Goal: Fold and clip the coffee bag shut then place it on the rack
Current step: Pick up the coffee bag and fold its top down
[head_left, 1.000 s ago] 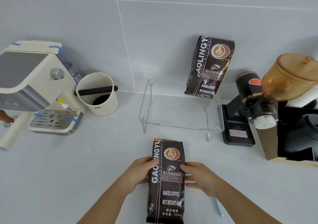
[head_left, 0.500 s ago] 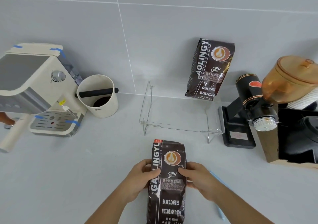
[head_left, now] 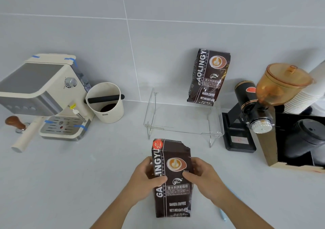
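A dark brown coffee bag (head_left: pixel 173 193) stands upright on the grey counter in front of me. Its top edge is torn open and unfolded. My left hand (head_left: pixel 146 177) grips its left side and my right hand (head_left: pixel 202 177) grips its right side, thumbs on the front. A clear acrylic rack (head_left: pixel 182 123) stands just behind the bag. A second, identical coffee bag (head_left: pixel 208 77) rests on the rack's back right, leaning on the wall. A pale blue clip (head_left: pixel 222 214) lies on the counter, partly hidden by my right forearm.
A cream espresso machine (head_left: pixel 44 95) with a wooden-handled tamper (head_left: pixel 15 123) sits at the left. A white knock box (head_left: pixel 105 102) is beside it. A black grinder with amber hopper (head_left: pixel 255 109), stacked paper cups (head_left: pixel 302 98) and black lids (head_left: pixel 306 137) fill the right.
The bag has been raised more upright between my hands, its torn top now in view. Both hands kept their grip on its sides. The view shifted downward slightly.
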`<state>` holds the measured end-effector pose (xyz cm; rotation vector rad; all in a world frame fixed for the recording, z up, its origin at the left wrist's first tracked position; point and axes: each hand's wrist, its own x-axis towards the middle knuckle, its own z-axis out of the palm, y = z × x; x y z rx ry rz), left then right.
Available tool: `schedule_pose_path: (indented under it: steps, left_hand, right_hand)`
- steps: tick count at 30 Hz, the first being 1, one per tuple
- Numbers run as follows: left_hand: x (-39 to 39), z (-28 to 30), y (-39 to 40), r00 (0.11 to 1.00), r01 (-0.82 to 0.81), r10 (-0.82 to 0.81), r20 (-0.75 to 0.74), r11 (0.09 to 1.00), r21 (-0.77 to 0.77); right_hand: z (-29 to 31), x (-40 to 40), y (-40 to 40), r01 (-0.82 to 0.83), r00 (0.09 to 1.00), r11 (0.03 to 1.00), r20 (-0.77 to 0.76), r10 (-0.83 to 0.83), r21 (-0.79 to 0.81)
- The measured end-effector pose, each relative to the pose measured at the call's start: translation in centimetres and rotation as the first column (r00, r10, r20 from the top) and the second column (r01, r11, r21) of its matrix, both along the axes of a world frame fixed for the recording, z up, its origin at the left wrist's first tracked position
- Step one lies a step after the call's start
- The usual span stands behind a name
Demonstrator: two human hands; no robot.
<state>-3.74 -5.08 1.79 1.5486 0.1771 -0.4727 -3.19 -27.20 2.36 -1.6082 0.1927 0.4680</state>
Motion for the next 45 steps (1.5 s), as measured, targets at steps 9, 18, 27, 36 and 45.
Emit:
schedule_pose_path:
  steps: [9, 18, 27, 36, 45]
  left_hand:
    - [0.2, 2.2, -1.2, 0.982, -0.048, 0.034, 0.188, 0.996, 0.072]
    - [-0.1, 2.9, -2.0, 0.979, -0.056, 0.022, 0.203, 0.985, 0.161]
    - [1.1, 6.6, -1.1, 0.942, -0.11, 0.052, 0.332, 0.982, 0.156]
    - [1.4, 8.8, -1.0, 0.943, -0.19, 0.184, 0.276, 0.982, -0.007]
    - [0.2, 9.5, -0.7, 0.876, -0.173, -0.001, 0.482, 0.933, 0.316]
  right_hand:
    - [1.0, -0.3, -1.3, 0.026, 0.987, 0.986, 0.154, -0.052, 0.166]
    - [1.6, -0.9, -1.5, -0.01, 0.973, 1.0, 0.229, 0.007, 0.012]
    - [5.6, -0.4, -1.1, -0.064, 0.929, 0.99, 0.354, 0.105, -0.125]
    - [8.2, 0.1, 0.0, 0.064, 0.918, 0.991, 0.396, -0.011, -0.121]
    - [8.5, -0.3, 0.8, 0.081, 0.879, 0.971, 0.476, 0.037, -0.225]
